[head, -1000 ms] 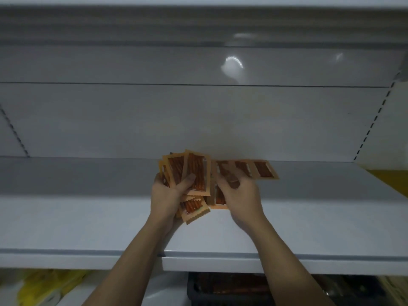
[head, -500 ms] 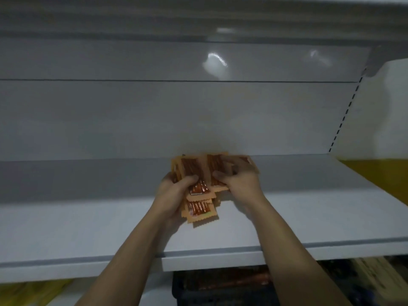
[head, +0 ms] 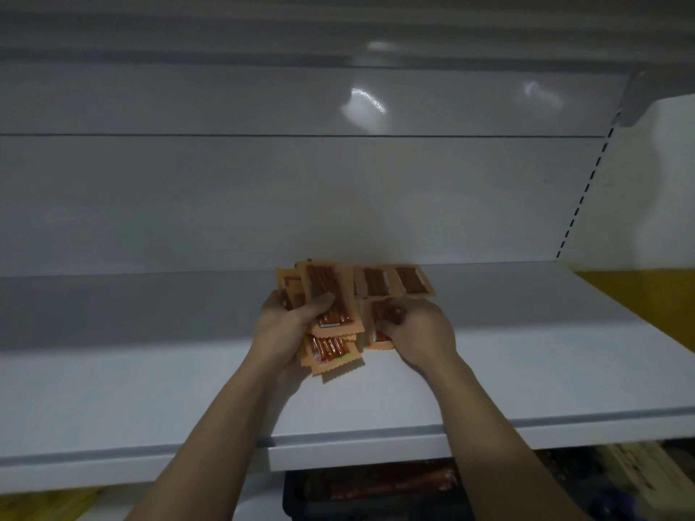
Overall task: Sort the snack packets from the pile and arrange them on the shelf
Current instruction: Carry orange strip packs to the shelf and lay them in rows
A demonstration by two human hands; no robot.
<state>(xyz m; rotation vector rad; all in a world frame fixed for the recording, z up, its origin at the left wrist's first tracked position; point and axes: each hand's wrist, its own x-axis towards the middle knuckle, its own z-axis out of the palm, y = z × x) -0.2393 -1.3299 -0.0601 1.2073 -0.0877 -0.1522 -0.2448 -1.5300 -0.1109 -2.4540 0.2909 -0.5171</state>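
At a store rack, seen from the head camera:

Back panel (head: pixel 225 201): pale grey, with one dark seam running across it and two glares of light near the top.

Shelf (head: pixel 150 389): white, flat, with a grey front lip; it carried all the loose snack packets near its middle, close to the back panel.

Upright (head: pixel 586 189): a slotted strip that stood at the right end of the back panel.

Crate (head: pixel 376 486): dark, sat below the shelf and held orange goods too dim to make out.

Left hand (head: pixel 286 325): reached over the shelf, its fingers curled behind a stack and its thumb pressed across the top packet, clamping the lot.

Right hand (head: pixel 421 332): was just beside the left, its fingers curled down onto a single packet, thumb at that packet's near end.

Stack (head: pixel 327 295): several orange packets with zigzag edges, fanned and tilted up in the left hand, the lowest one sticking out toward the shelf's front.

Row (head: pixel 411 280): two orange packets that lay flat side by side at the back of the shelf, touching.

Packet (head: pixel 378 314): lay on the shelf just in front of the row, partly hidden by the right hand.
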